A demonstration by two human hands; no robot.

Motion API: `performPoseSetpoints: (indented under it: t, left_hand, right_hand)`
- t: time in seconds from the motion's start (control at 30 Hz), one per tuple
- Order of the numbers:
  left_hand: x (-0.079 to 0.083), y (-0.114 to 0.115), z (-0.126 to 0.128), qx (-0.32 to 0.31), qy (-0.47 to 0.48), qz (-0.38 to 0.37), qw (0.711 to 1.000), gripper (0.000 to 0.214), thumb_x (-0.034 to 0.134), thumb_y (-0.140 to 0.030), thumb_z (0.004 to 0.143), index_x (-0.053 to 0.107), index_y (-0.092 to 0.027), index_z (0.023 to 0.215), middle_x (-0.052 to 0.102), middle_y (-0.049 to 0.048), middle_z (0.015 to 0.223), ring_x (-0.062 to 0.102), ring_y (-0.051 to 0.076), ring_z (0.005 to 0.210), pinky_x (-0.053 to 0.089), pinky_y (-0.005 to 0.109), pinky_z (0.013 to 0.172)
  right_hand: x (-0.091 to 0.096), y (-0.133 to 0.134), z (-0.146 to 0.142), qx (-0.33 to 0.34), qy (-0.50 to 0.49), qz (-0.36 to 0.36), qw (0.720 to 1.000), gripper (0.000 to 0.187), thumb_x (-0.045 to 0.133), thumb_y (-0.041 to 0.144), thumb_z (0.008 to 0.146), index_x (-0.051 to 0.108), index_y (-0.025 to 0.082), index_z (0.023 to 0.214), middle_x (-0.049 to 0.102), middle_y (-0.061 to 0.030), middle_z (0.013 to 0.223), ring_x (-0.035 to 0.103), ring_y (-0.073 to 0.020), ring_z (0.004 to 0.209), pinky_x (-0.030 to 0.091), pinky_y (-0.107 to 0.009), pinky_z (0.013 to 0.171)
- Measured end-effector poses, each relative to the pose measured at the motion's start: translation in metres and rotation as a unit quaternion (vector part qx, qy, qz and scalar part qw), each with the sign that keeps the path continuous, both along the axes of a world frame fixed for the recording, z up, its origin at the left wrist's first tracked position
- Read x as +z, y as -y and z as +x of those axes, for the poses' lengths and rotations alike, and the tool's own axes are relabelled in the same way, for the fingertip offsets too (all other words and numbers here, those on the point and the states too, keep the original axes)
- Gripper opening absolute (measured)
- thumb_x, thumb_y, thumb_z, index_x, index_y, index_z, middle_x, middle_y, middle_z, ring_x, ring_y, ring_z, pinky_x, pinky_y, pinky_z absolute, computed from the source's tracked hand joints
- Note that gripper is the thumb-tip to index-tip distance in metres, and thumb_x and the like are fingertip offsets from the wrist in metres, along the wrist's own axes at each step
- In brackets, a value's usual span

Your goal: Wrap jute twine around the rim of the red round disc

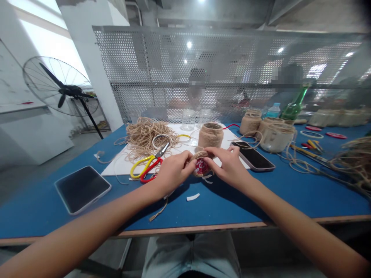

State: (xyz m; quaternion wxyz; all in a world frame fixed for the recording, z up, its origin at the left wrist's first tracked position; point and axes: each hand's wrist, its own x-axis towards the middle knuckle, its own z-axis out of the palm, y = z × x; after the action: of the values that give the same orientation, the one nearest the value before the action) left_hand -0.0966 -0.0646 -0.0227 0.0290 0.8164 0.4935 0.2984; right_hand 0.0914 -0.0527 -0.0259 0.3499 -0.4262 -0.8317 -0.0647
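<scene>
Two hands grasped one twine-wrapped red lid [202, 166]: I had the left hand [176, 168] pinching its left rim and the right hand [231, 165] its right rim. The lid was located between the middle of the blue table's [240, 214] near edge and a twine-wrapped jar [211, 136]; I could not confirm surface contact. Scissors [159, 153] lay beside the left hand, a smartphone [253, 156] beside the right hand, and a tablet [82, 189] near the table's left edge.

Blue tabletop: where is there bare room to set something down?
Bare tabletop: between the right forearm, phone and front edge; also left of the pale-rimmed device. Crowded: around the twine pile, scissors and wrapped jar.
</scene>
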Motion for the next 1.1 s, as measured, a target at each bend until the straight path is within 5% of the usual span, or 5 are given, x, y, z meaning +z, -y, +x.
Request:
performPoseSetpoints:
  t: [0.67, 0.83, 1.1]
  left_hand:
    - [0.0003, 0.0046, 0.0010, 0.004, -0.113, 0.038, 0.993, 0.027, 0.035, -0.039, 0.085, 0.052, -0.020, 0.075, 0.061, 0.0004, 0.072, 0.055, 0.015, 0.066, 0.030, 0.023, 0.055]
    - [-0.0006, 0.0071, 0.0029, -0.007, -0.110, 0.027, 0.994, 0.025, 0.033, -0.035, 0.087, 0.050, -0.022, 0.100, 0.064, 0.0018, 0.079, 0.059, 0.016, 0.072, 0.036, 0.024, 0.062]
    - [0.0013, 0.0071, 0.0021, 0.001, -0.074, 0.015, 0.997, 0.021, 0.038, -0.034, 0.085, 0.053, -0.023, 0.094, 0.064, -0.0002, 0.074, 0.058, 0.014, 0.066, 0.036, 0.023, 0.060]
  right_hand:
    - [0.0035, 0.0049, -0.0027, 0.056, -0.011, -0.065, 0.996, 0.016, 0.041, 0.028, 0.087, 0.054, 0.020, 0.092, 0.065, -0.0024, 0.092, 0.056, -0.0159, 0.084, 0.020, -0.036, 0.082]
    - [0.0043, 0.0059, -0.0047, 0.061, 0.000, -0.067, 0.996, 0.018, 0.039, 0.028, 0.088, 0.055, 0.021, 0.092, 0.066, -0.0014, 0.091, 0.056, -0.0155, 0.085, 0.019, -0.037, 0.082]
    - [0.0041, 0.0063, -0.0055, 0.050, 0.002, -0.077, 0.996, 0.019, 0.039, 0.031, 0.088, 0.056, 0.024, 0.093, 0.067, -0.0004, 0.095, 0.058, -0.0165, 0.088, 0.013, -0.042, 0.092]
